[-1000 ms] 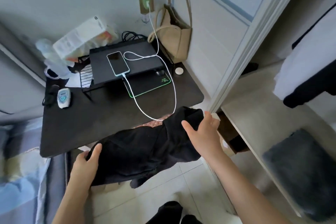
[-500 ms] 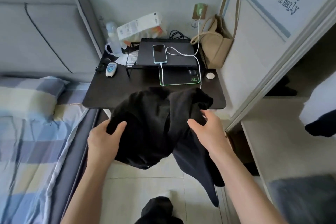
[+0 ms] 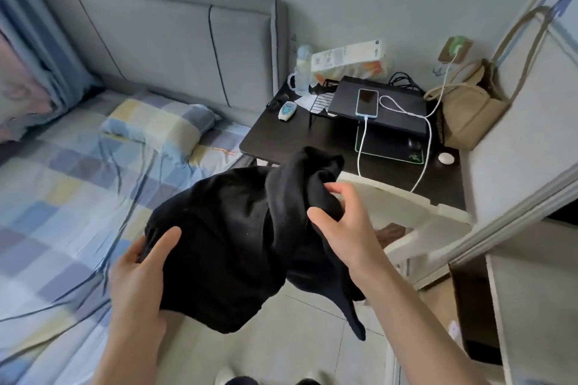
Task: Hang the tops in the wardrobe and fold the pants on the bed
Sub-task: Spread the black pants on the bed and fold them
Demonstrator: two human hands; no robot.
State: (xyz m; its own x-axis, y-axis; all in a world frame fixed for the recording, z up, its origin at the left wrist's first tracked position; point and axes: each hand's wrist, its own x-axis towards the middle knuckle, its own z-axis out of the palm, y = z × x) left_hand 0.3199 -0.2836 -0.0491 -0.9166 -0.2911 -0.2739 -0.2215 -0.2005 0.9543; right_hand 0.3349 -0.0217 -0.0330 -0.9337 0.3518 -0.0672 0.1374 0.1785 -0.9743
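A bunched black garment [image 3: 231, 247] hangs in the air between my hands, above the floor beside the bed. My left hand [image 3: 140, 275] grips its lower left edge, thumb on top. My right hand [image 3: 341, 222] holds its upper right part, fingers curled into the folds; a loose end dangles below. Whether it is a top or pants cannot be told. The bed [image 3: 62, 203] with a checked blue and yellow sheet lies to the left. The wardrobe's frame [image 3: 513, 216] and a shelf [image 3: 531, 306] stand at the right edge.
A dark bedside desk [image 3: 275, 137] carries a laptop stand, a charging phone [image 3: 366, 102], a bottle and small items. A beige bag [image 3: 466, 112] hangs by the wall. A white chair [image 3: 403, 209] stands under the desk. A pillow [image 3: 159, 125] lies at the grey headboard.
My view has swung left from the wardrobe toward the bed. Both hands have carried the black garment left, closer to the bed's edge.
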